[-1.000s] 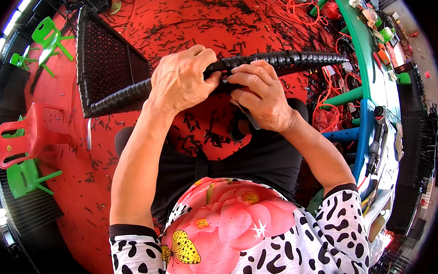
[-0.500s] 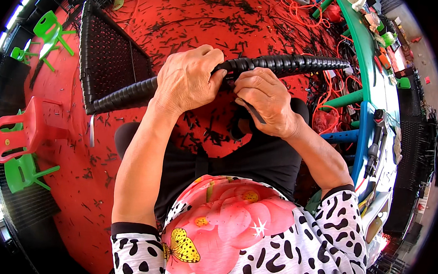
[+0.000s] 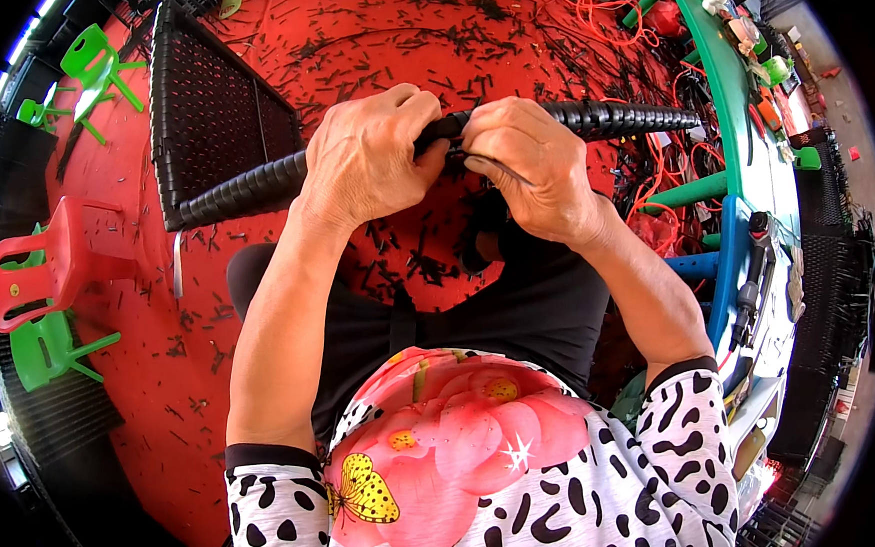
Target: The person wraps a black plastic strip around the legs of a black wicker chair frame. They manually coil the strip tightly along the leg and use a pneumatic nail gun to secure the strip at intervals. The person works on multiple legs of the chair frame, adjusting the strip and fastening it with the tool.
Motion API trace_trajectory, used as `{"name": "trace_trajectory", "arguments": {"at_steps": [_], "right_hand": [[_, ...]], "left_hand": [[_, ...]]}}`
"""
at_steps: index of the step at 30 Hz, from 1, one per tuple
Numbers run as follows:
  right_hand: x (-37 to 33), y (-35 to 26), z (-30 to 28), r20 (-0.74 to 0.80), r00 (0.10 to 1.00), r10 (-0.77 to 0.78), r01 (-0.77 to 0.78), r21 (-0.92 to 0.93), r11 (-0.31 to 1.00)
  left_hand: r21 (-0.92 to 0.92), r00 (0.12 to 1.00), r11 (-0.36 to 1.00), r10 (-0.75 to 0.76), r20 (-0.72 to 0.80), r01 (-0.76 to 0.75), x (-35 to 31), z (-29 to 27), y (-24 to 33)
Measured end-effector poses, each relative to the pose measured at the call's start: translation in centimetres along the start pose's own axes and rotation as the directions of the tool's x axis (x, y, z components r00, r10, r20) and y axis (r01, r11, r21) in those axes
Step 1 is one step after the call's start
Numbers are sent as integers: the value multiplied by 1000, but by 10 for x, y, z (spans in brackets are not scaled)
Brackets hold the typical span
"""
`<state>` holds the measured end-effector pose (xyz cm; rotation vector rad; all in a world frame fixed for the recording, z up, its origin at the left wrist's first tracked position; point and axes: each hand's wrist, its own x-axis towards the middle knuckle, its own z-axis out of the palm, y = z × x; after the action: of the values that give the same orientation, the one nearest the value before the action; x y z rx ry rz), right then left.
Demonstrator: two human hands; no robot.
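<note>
A long black bar [image 3: 617, 118], wound with flat strips, runs across in front of me. On the left it joins a black woven panel [image 3: 229, 110], which together look like part of a rattan furniture frame. My left hand [image 3: 369, 159] is closed around the bar just left of the middle. Close beside it, my right hand [image 3: 536, 169] has thumb and fingers pinched on a thin black strip [image 3: 512, 173] at the bar. Its knuckles cover the spot where strip and bar meet.
Black strip scraps [image 3: 423, 268] litter the red floor [image 3: 187, 358]. At the left stand a red plastic chair [image 3: 53, 260] and green chairs [image 3: 95, 62]. A green-edged table [image 3: 721, 85] holding clutter is on the right, with orange cords [image 3: 653, 191] under it.
My right hand has moved up onto the bar, and the strip's loose end that hung below it no longer shows. The left hand keeps its grip; the frame has shifted slightly left.
</note>
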<state>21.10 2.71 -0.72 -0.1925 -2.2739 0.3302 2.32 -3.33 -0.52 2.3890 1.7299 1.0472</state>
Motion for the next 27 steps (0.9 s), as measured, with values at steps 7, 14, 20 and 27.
{"name": "trace_trajectory", "arguments": {"at_steps": [7,14,20,27], "right_hand": [[7,8,2,-37,986,165,-163,65,985],[29,23,4,47,976,213,-217,114,969],[40,23,5,102,923,372,-385,200,901],[45,30,12,15,881,472,-459,269,847]], "left_hand": [[15,999,1000,-8,-36,8,6,4,-4],[38,998,997,-63,-3,63,5,1,2],[19,998,999,-31,-48,32,3,5,0],[37,999,999,-33,-33,34,1,4,5]]}}
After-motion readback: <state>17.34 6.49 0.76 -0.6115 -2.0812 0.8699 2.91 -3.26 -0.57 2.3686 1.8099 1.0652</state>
